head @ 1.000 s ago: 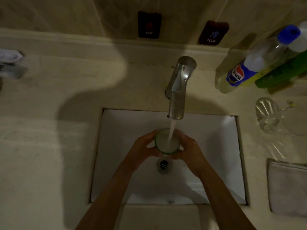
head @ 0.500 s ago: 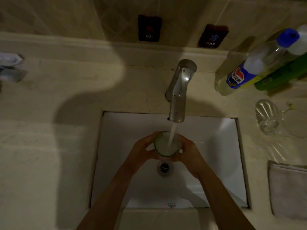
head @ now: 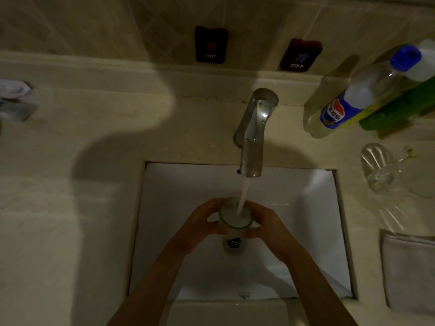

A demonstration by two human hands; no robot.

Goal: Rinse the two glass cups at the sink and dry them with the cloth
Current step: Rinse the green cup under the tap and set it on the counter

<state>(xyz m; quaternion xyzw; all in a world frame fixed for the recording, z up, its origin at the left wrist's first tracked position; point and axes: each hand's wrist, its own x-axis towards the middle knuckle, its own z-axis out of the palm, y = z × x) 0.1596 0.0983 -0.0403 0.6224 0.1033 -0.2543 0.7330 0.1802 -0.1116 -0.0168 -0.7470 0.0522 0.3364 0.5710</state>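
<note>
A glass cup point(head: 229, 217) with a greenish rim stands upright over the white sink point(head: 179, 198), under the water stream from the chrome faucet point(head: 255, 135). My left hand point(head: 202, 222) grips its left side and my right hand point(head: 266, 223) grips its right side. The cup is full of foaming water. A second glass cup point(head: 379, 168) stands on the counter to the right of the sink. A folded grey cloth point(head: 409, 269) lies on the counter at the right edge, in front of that cup.
A clear bottle with a blue cap and blue label point(head: 360, 95) and a green bottle point(head: 400, 107) lie at the back right. HOT point(head: 211, 44) and COLD point(head: 300, 55) tags hang on the tiled wall. The drain point(head: 233, 242) sits below the cup. Small packets point(head: 14, 100) rest at the far left.
Both hands keep holding the cup under the running water; the cup has hardly moved. The camera has tilted slightly.
</note>
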